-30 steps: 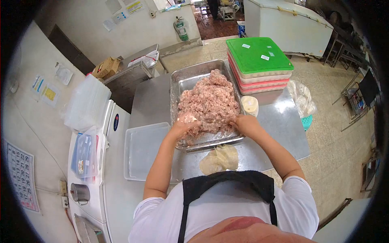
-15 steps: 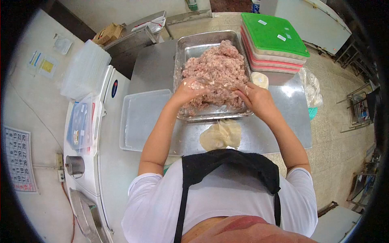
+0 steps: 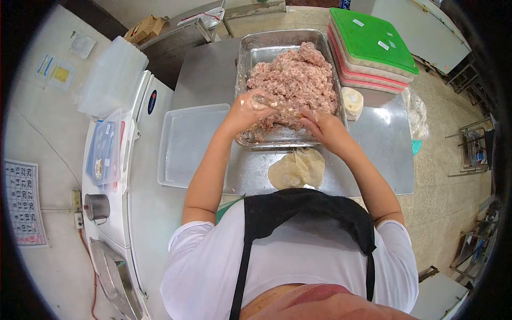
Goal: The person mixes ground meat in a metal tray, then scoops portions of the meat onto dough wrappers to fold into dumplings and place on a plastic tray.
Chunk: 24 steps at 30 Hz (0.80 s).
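Observation:
A mound of pale pink ground meat fills much of a metal tray. Over the tray's near left part is my left hand, its fingers curled round a metal utensil with bits of meat stuck on the fingers. My right hand is at the near right of the meat, fingers closed together; what they hold, if anything, is too small to tell. Thin round dough wrappers lie on the metal table between the tray and my apron. Another stack of round wrappers stands just right of the tray.
An open, shallow plastic container lies left of the tray. Stacked boxes with a green lid stand at the back right, beside a plastic bag. A white freezer borders the metal table on the left.
The camera view has shifted, so the tray and table appear higher and slightly right. My hands are a little farther apart, and the left one has turned, showing the utensil more clearly.

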Motion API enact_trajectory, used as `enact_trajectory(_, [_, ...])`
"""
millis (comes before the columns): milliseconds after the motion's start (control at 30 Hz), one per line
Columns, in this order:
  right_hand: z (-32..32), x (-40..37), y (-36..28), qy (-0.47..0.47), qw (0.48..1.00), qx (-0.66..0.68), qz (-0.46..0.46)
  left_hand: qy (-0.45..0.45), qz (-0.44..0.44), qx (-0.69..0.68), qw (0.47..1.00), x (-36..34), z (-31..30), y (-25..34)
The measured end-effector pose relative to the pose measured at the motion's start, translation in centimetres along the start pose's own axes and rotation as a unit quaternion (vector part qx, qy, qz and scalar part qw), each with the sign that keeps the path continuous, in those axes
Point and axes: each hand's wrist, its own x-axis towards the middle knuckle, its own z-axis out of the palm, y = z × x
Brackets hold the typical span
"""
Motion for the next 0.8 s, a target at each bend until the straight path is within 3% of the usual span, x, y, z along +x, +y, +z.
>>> enact_trajectory(67, [-0.1, 0.1, 1.8, -0.033, 0.999, -0.009, 0.027, 0.023, -0.041, 0.007, 0.999, -0.2, -0.6, -0.8])
enact_trajectory(167, [1.5, -1.2, 5.6, 0.013, 0.98, 0.165, 0.107, 0.031, -0.016, 0.066, 0.997, -1.8, -4.4, -4.5])
enact_trajectory(200, [1.5, -1.5, 5.9, 0.002, 0.98, 0.171, 0.102, 0.058, -0.072, 0.082, 0.992, -2.5, -5.6, -5.2])
enact_trajectory(267, [1.1, -1.8, 6.1, -0.001, 0.943, 0.255, 0.215, 0.091, -0.138, 0.098, 0.981, -3.8, -7.9, -8.1])
enact_trajectory(333, [0.5, -1.8, 5.6, -0.008, 0.937, 0.27, 0.223, 0.191, -0.038, 0.325, 0.926, -5.4, -8.6, -13.7])
enact_trajectory(433, [0.8, -1.9, 6.1, 0.002, 0.917, 0.315, 0.244, 0.173, -0.086, 0.358, 0.913, -5.8, -8.3, -14.8])
enact_trajectory(467, [1.0, -2.0, 6.3, 0.013, 0.902, 0.346, 0.257, 0.173, -0.092, 0.359, 0.913, -5.6, -7.9, -15.1])
enact_trajectory(533, [0.7, -1.8, 6.1, -0.001, 0.898, 0.353, 0.263, 0.186, -0.15, 0.2, 0.95, -5.0, -6.6, -15.3])
enact_trajectory(667, [0.5, -1.9, 5.8, -0.007, 0.871, 0.402, 0.281, 0.199, -0.171, 0.188, 0.946, -3.5, -4.6, -15.4])
enact_trajectory(733, [0.6, -2.1, 6.2, -0.005, 0.87, 0.4, 0.287, 0.181, -0.231, 0.146, 0.945, -2.9, -3.9, -14.7])
enact_trajectory(800, [0.7, -2.3, 6.4, -0.002, 0.869, 0.398, 0.294, 0.183, -0.217, 0.127, 0.951, -2.4, -3.1, -14.5])
